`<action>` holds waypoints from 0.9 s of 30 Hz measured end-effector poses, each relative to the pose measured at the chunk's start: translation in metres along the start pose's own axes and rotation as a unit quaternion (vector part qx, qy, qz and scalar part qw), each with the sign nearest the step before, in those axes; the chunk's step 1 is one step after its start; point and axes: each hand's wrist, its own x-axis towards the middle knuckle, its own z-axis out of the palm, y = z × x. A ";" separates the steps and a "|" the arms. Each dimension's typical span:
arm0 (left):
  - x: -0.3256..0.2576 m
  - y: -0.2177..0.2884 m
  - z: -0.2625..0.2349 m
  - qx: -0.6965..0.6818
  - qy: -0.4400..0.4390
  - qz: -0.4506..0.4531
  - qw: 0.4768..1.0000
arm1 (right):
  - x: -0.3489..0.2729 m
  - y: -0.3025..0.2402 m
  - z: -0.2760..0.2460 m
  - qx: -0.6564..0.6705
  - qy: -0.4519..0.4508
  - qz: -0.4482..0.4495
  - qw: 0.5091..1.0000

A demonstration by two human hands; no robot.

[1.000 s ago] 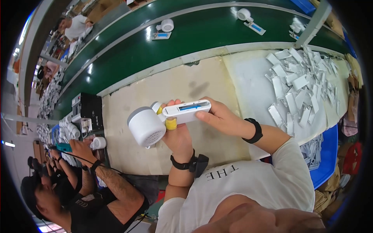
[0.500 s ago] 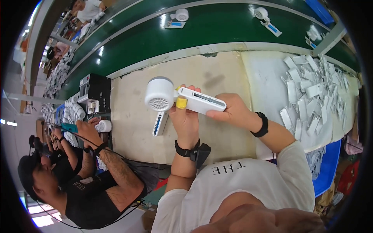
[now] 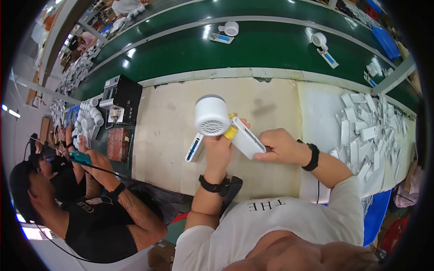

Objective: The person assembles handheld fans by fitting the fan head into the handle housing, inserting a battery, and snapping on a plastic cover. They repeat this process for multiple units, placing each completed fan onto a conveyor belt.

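Observation:
My left hand grips a white hair-dryer body with its round grille facing me and a yellow part at its joint. My right hand holds the white flat handle piece that runs from that yellow joint toward the right. Both hands are raised above the beige worktable. A second white handle piece with a blue stripe lies on the table just left of my left hand.
A heap of several white plastic parts covers the table's right side. A green conveyor belt behind carries dryer bodies and handles. A black box device stands at the left. A seated person works at my left.
The dryer body has been turned so its grille faces me and sits higher. The handle in my right hand has tilted down to the right. My view has shifted.

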 end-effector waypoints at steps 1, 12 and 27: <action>0.004 0.009 -0.006 0.127 -0.058 -0.010 0.990 | 0.007 0.006 -0.005 0.038 -0.071 -0.012 0.997; 0.002 0.016 -0.058 0.749 -0.034 -0.011 0.662 | 0.229 0.190 -0.024 -0.177 0.168 0.042 0.969; 0.013 0.019 -0.075 0.810 0.073 0.133 0.566 | 0.228 0.194 -0.034 -0.362 0.085 0.063 0.926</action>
